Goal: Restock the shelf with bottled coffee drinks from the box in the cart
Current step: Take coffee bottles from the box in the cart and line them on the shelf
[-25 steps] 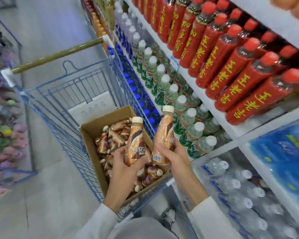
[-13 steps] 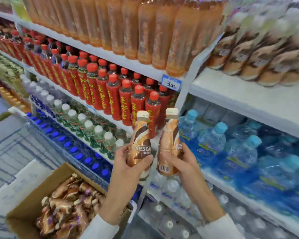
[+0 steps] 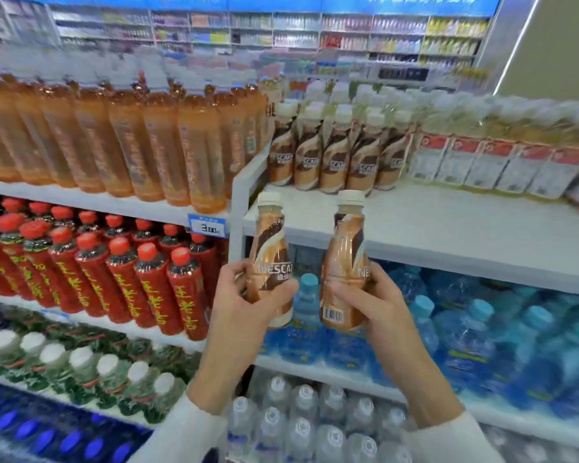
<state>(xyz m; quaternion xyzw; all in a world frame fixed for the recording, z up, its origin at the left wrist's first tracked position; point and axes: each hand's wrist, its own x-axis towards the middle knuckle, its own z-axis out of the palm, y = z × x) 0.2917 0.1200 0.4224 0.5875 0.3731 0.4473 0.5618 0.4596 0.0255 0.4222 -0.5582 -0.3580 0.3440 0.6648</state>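
I have raised my view from cart to shelf [image 3: 448, 225]; left hand [image 3: 248, 302] and right hand [image 3: 375, 302] each grip a coffee bottle [image 3: 270, 255], ready for placing.

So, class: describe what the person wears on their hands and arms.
Both hands, left hand and right hand, are bare: no gloves, rings or watch show. White long sleeves, left sleeve and right sleeve, end above the wrists, plain and unmarked.
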